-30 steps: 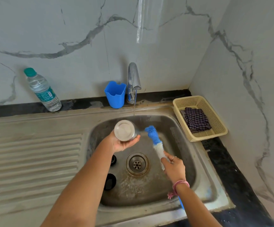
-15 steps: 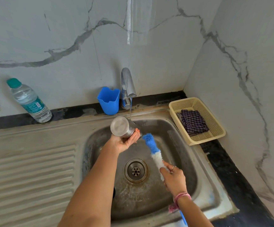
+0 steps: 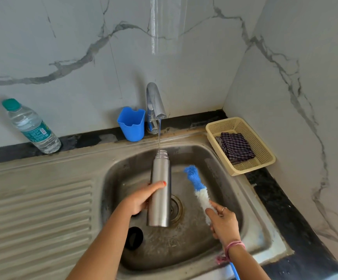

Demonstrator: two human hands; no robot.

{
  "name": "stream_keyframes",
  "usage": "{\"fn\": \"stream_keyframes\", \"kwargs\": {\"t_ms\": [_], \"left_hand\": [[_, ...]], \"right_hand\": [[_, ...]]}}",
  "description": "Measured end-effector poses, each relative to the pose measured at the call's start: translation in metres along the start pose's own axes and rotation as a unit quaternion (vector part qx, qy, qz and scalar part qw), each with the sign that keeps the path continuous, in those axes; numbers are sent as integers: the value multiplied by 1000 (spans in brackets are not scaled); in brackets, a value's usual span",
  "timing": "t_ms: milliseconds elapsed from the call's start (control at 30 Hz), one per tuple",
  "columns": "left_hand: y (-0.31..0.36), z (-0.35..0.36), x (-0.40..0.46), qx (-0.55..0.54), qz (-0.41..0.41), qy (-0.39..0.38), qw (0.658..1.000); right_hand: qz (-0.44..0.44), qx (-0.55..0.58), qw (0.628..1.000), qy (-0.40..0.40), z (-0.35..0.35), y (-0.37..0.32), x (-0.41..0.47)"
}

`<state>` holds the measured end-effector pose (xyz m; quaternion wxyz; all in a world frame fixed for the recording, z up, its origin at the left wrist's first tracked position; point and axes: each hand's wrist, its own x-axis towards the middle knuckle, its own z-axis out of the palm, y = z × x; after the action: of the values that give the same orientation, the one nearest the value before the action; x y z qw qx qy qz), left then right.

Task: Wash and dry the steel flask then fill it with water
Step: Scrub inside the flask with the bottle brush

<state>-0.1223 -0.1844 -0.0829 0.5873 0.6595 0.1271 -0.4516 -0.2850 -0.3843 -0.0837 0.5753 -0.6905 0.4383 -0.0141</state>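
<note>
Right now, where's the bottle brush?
Head view: bottle brush in the right hand, over the sink's right half, just right of the steel flask.

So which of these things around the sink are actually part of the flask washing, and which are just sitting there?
In use:
steel flask, held by the left hand under the tap
bottle brush, held by the right hand
sink

Lying about:
plastic water bottle
blue cup
yellow basket with checked cloth
black cap in the sink
</note>
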Motion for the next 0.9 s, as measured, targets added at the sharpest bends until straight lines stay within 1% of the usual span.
{"fn": "stream_keyframes", "kwargs": {"t_ms": [67, 133, 233, 300, 433, 500, 633, 900], "left_hand": [[-12, 5, -2, 78, 71, 40, 994], [-12, 11, -3, 137, 134, 79, 978], [-2, 23, -10, 162, 215, 151, 951], [2, 32, -15, 143, 247, 182, 941], [11, 35, -12, 94, 238, 212, 943], [13, 35, -10, 86, 234, 221, 943], [21, 40, -10, 88, 259, 215, 937], [39, 44, -7, 52, 270, 242, 930]], "right_hand": [[-1, 4, 1000, 2, -1, -2, 2], [-1, 14, 1000, 3, -1, -6, 6], [-2, 24, 1000, -8, 3, -11, 7], [-8, 31, 999, -11, 3, -14, 5], [-18, 33, 999, -12, 3, -17, 4], [-20, 33, 999, -11, 4, -17, 3], [-20, 35, 999, -12, 4, -17, 4], [-16, 34, 999, -17, 7, -18, 7]]}}
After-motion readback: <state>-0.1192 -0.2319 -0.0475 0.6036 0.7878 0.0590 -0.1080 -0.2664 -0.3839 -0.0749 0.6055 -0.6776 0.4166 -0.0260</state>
